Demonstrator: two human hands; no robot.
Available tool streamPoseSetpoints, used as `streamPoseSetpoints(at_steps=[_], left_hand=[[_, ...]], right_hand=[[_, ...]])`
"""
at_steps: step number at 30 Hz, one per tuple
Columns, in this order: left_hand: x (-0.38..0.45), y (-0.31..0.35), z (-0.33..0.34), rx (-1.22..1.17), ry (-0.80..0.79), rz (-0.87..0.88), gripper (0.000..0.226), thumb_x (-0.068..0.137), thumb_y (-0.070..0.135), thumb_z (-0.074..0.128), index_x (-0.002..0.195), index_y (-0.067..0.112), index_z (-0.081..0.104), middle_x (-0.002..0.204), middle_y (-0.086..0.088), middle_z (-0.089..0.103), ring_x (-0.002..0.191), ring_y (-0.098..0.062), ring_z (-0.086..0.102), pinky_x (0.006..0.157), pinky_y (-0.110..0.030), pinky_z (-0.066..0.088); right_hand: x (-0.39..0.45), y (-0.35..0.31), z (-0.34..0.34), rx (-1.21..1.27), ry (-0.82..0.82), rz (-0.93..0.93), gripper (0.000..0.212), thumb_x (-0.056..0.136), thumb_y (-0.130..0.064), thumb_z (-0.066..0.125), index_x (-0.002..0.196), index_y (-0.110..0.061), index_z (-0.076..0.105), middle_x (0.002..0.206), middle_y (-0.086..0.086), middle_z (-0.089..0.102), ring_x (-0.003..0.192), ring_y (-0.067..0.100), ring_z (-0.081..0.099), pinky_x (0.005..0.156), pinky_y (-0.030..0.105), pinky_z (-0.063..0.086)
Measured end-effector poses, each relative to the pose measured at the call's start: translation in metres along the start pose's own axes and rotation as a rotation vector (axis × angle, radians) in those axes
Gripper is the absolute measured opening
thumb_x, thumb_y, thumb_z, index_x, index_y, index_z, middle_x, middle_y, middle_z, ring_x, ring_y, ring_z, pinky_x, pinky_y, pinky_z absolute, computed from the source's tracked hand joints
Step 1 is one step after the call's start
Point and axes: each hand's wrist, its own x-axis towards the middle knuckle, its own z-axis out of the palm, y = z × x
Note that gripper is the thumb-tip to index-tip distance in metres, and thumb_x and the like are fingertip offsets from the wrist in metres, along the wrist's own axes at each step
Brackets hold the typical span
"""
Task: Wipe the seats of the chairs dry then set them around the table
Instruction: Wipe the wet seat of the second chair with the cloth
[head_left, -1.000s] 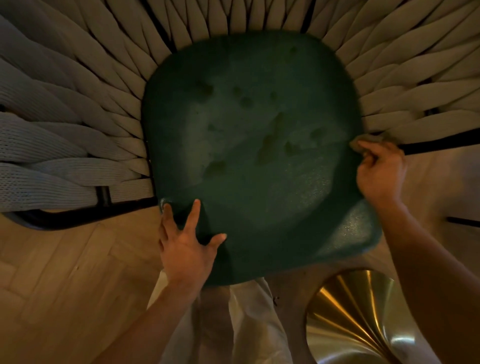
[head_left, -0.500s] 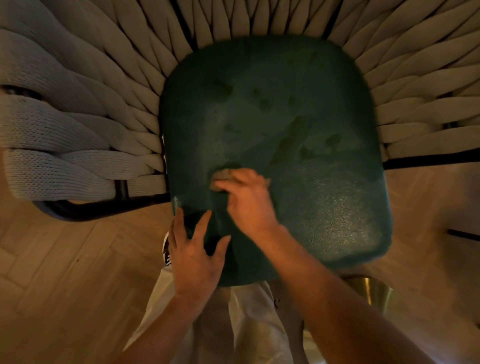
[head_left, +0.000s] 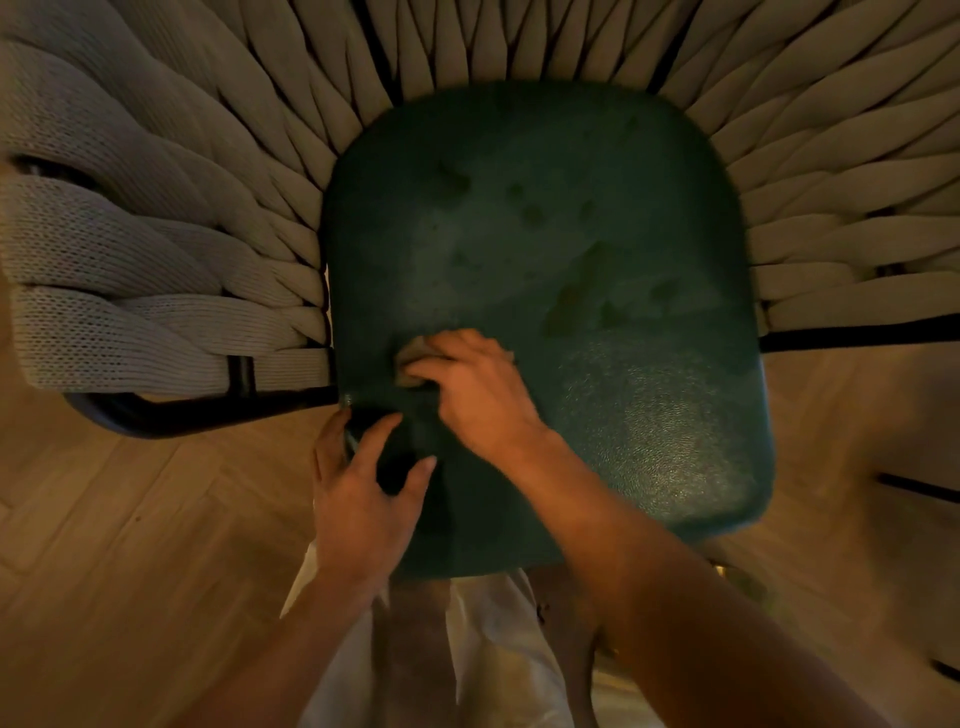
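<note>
1. The picture is dim and the light is warm and orange-brown.
2. A soft shine sits on the green seat (head_left: 649, 415) at the lower right, where its bumpy skin glints.
3. Dark shadow lies under the left hand (head_left: 363, 499) near the middle bottom.
4. The right hand (head_left: 483, 389) looks a little smeared and fuzzy.
5. The woven straps (head_left: 130, 260) bend and stretch toward the upper corners, like in a fish-eye view.
6. The wood floor (head_left: 130, 571) at the lower left is soft, not sharp.
</note>
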Motion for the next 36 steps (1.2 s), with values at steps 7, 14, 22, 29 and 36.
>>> streamPoseSetpoints(at_steps=[7,14,22,29,36], left_hand=[[0.016,0.016,0.003,0.046,-0.034,-0.013,0.065,0.071,0.042,0.081,0.131,0.032,0.057,0.151,-0.011,0.028,0.139,-0.032,0.027,0.107,-0.046,0.036],[0.024,0.012,0.008,0.074,-0.049,-0.014,0.065,0.072,0.041,0.081,0.132,0.031,0.056,0.152,-0.014,0.025,0.138,-0.036,0.028,0.107,-0.048,0.036],[0.023,0.008,0.009,0.069,-0.132,-0.026,0.071,0.077,0.048,0.074,0.14,0.039,0.043,0.156,-0.004,0.011,0.143,-0.033,0.019,0.108,-0.048,0.036],[0.017,0.007,0.003,0.063,-0.184,-0.012,0.078,0.073,0.049,0.077,0.143,0.038,0.042,0.158,-0.005,0.008,0.146,-0.029,0.012,0.11,-0.037,0.027],[0.001,-0.007,-0.006,0.032,0.077,0.049,0.02,0.076,0.007,0.078,0.095,0.008,0.074,0.114,-0.016,0.064,0.112,-0.024,0.05,0.097,-0.017,0.034]], right_hand=[[-0.047,0.114,-0.067,-0.122,0.155,0.243,0.042,0.067,-0.007,0.042,0.095,-0.015,0.072,0.104,0.008,0.067,0.094,0.033,0.062,0.084,0.042,0.05],[-0.08,0.187,-0.126,-0.191,0.261,0.515,0.031,0.071,0.004,0.049,0.095,-0.008,0.065,0.101,0.014,0.064,0.093,0.033,0.059,0.083,0.038,0.048],[-0.069,0.176,-0.101,-0.059,0.476,0.705,0.026,0.073,0.005,0.049,0.092,-0.003,0.065,0.1,0.018,0.062,0.093,0.031,0.059,0.081,0.027,0.041],[-0.017,0.058,-0.025,0.016,0.29,0.256,0.038,0.064,-0.009,0.036,0.08,-0.01,0.071,0.091,0.01,0.067,0.09,0.031,0.061,0.081,0.039,0.049],[0.044,-0.057,0.035,-0.063,-0.1,-0.055,0.034,0.081,-0.015,0.046,0.101,-0.012,0.073,0.108,0.009,0.062,0.101,0.029,0.051,0.08,0.038,0.045]])
